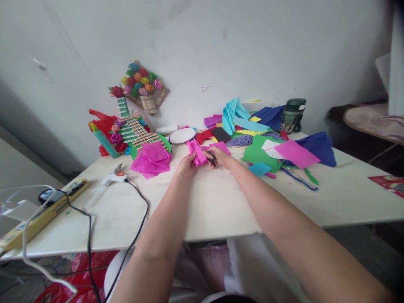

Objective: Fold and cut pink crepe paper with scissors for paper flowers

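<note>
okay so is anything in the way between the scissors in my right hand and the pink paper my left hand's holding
Nothing visible: the scissors in your right hand already overlap the pink paper in your left hand.

And from the scissors (pixel 213 160), the glue gun (pixel 113 179) sits at nine o'clock, model guitar (pixel 137 129) at ten, flask (pixel 294 114) at two!

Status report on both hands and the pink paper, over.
Left hand holds pink paper. Right hand grips scissors at the paper. More pink sheets lie to the left.
</note>
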Available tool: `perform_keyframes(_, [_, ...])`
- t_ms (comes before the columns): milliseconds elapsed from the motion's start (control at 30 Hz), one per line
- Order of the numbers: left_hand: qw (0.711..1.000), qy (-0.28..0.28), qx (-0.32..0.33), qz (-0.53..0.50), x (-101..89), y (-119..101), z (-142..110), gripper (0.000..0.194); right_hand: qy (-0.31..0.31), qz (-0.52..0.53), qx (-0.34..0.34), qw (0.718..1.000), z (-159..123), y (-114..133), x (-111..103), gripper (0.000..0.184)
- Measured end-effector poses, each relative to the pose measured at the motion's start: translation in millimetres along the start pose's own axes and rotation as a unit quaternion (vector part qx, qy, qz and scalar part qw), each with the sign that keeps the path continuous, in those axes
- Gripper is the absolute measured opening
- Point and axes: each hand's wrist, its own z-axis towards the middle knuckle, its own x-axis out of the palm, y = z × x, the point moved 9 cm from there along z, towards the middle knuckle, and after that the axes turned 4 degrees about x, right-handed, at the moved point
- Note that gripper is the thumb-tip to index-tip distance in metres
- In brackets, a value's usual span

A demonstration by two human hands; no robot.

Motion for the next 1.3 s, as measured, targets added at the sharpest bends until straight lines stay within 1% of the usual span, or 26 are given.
perform_keyframes(233, [1.000, -0.002, -0.001, 0.002, -2.0, 1.1, 3.0, 0.015, -0.018, -0.002, 0.001, 1.000, -4.6, 4.0, 1.2, 0.032])
perform_keyframes(467, [1.000, 0.000, -0.005, -0.008, -4.0, 2.3, 4.1, 0.014, -0.021, 0.000, -0.019, 1.000, -0.9, 3.0, 0.4, 0.030])
perform_keyframes(600, [1.000, -0.011, -0.010, -0.014, -2.9, 1.6, 0.5, 0.016, -0.027, -0.009, -0.022, 0.999, 1.2, 1.2, -0.5, 0.031])
perform_keyframes(767, [1.000, -0.011, -0.010, -0.013, -0.8, 0.7, -1.0, 0.018, -0.034, -0.009, -0.022, 0.999, 2.0, 1.1, -1.2, 0.032])
perform_keyframes(933, [1.000, -0.010, -0.011, -0.021, -3.6, 2.5, 2.7, 0.016, -0.040, -0.008, -0.025, 0.999, 3.5, 0.5, -2.0, 0.029])
perform_keyframes(1133, [0.999, -0.017, -0.012, -0.036, -5.9, 2.3, 3.3, 0.021, -0.063, -0.015, -0.029, 0.997, 3.6, 3.0, -1.9, 0.027])
perform_keyframes(1300, [0.999, -0.011, -0.009, -0.031, -2.9, 0.1, 0.6, 0.019, -0.032, -0.002, -0.030, 0.999, 2.4, 2.9, 2.7, 0.031])
